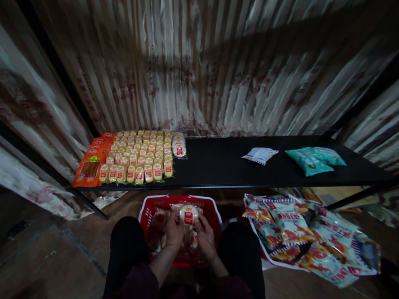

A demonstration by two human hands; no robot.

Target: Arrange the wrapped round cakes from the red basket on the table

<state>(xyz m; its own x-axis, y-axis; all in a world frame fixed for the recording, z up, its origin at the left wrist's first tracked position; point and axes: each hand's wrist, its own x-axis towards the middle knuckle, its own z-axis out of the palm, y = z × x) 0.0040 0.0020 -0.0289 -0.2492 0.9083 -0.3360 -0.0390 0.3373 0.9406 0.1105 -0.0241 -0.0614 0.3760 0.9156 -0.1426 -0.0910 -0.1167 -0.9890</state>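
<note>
Between my two hands, above a red plastic basket (pixel 174 197), is a round white packaged snack cake (pixel 189 215) in clear wrap with a red label. My left hand (pixel 173 230) pinches its left edge, and my right hand (pixel 204 232) has its fingers closed on the right edge. More wrapped pieces of the same look lie in the basket below, partly hidden by my hands. On the black shelf ahead, similar white packs (pixel 179 146) stand at the right end of rows of small yellow packaged cakes (pixel 138 172).
An orange snack bag (pixel 90 166) lies at the shelf's left end. Toward the right of the black shelf (pixel 217 164) are a white packet (pixel 260 155) and teal packets (pixel 310 159). A second basket on the floor overflows with red-and-white snack bags (pixel 292 223). Metal posts and a striped curtain surround the shelf.
</note>
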